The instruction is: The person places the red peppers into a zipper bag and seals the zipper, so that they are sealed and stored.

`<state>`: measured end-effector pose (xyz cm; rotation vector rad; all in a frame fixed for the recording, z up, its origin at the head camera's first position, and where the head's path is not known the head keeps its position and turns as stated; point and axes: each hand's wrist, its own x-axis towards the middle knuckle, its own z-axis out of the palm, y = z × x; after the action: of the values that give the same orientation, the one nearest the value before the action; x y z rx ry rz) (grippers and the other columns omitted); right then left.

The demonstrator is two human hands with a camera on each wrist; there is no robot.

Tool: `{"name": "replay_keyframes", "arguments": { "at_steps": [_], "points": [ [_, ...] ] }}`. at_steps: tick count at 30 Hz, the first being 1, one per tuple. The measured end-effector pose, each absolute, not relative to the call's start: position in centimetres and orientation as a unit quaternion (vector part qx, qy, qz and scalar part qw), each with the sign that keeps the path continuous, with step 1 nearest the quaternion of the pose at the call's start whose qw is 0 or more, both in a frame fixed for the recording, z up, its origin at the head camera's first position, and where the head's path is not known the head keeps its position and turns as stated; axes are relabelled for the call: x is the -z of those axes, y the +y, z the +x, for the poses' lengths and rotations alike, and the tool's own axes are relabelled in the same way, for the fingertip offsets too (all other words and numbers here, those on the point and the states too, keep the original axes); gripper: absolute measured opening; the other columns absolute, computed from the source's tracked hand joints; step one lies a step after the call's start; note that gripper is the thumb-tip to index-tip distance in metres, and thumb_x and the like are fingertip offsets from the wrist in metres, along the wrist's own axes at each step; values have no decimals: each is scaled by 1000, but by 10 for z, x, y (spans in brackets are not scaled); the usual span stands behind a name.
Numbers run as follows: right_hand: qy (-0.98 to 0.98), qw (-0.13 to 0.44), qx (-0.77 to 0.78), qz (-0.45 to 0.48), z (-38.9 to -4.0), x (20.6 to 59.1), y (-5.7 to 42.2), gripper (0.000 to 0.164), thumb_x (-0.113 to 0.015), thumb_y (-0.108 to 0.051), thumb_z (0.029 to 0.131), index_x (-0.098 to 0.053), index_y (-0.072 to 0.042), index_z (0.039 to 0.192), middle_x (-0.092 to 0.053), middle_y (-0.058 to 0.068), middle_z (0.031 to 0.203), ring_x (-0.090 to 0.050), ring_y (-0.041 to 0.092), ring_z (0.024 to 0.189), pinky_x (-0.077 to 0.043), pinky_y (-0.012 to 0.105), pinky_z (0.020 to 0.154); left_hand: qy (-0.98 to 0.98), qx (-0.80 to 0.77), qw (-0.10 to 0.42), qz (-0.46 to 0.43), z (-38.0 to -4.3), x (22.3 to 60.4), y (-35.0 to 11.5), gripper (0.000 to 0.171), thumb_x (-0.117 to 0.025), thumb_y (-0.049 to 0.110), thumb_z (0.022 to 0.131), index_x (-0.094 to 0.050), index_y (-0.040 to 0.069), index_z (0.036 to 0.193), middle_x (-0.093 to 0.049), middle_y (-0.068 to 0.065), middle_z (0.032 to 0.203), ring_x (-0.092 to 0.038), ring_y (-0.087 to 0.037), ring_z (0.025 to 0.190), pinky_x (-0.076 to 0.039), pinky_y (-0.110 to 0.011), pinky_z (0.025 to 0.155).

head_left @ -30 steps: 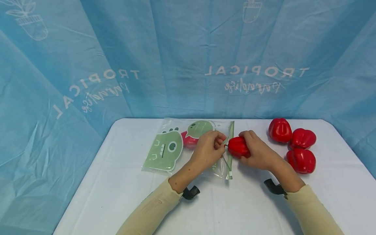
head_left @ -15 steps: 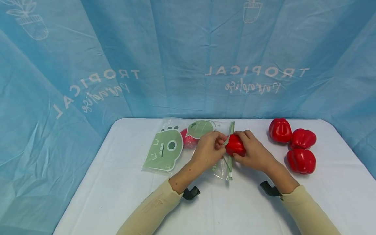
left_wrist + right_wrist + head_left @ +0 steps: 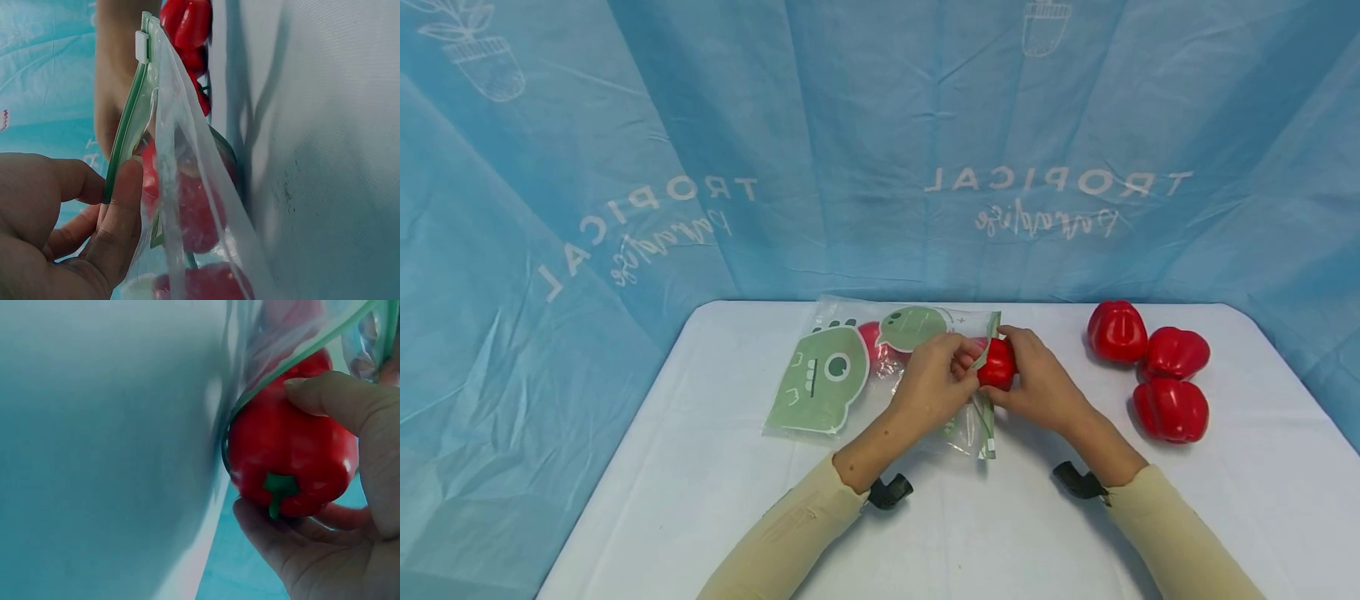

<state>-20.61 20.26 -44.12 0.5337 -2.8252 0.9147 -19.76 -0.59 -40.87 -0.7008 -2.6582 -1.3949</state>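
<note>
A clear zip bag [image 3: 865, 423] with green monster prints lies on the table, its mouth to the right. My left hand [image 3: 928, 379] pinches the green zip edge [image 3: 126, 122] between thumb and fingers, lifting one side of the mouth. My right hand [image 3: 1041, 379] grips a red bell pepper [image 3: 997, 365] that is partly inside the mouth. In the right wrist view its green stem [image 3: 281, 486] faces the camera, and the bag's lower rim curves under its side. Another red pepper [image 3: 869, 336] shows through the plastic deeper in the bag, partly covered by the print.
Three red bell peppers [image 3: 1171, 410] sit grouped on the right of the white table [image 3: 700, 500]. A white slider [image 3: 142, 47] sits at the zip's end. Blue printed curtains [image 3: 880, 233] hang behind and at the sides. Black wrist mounts [image 3: 889, 492] stick out below the forearms.
The right hand has moved left, carrying the red bell pepper from outside the bag's mouth to partly inside it. The left hand stays nearly still at the zip edge.
</note>
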Motion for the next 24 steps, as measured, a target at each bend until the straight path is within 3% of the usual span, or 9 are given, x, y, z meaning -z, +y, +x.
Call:
{"name": "replay_keyframes", "arguments": {
  "at_steps": [11,24],
  "points": [
    [-929,75,-324,163,-217,447,193,86,-97,-21,74,-54,4,144,-60,19,131,-66,35,113,-61,51,95,-864,447,33,-231,-198,408,-6,21,-77,4,92,-71,7,111,-65,0,97,-62,-9,83,-55,-14,74],
    [-922,105,-335,162,-232,451,178,51,-91,-11,74,-61,1,113,-65,18,108,-66,34,98,-59,51,87,-858,452,47,-241,-198,407,-7,20,-75,1,91,-71,7,110,-65,-2,97,-60,-7,82,-55,-14,73]
  ]
}}
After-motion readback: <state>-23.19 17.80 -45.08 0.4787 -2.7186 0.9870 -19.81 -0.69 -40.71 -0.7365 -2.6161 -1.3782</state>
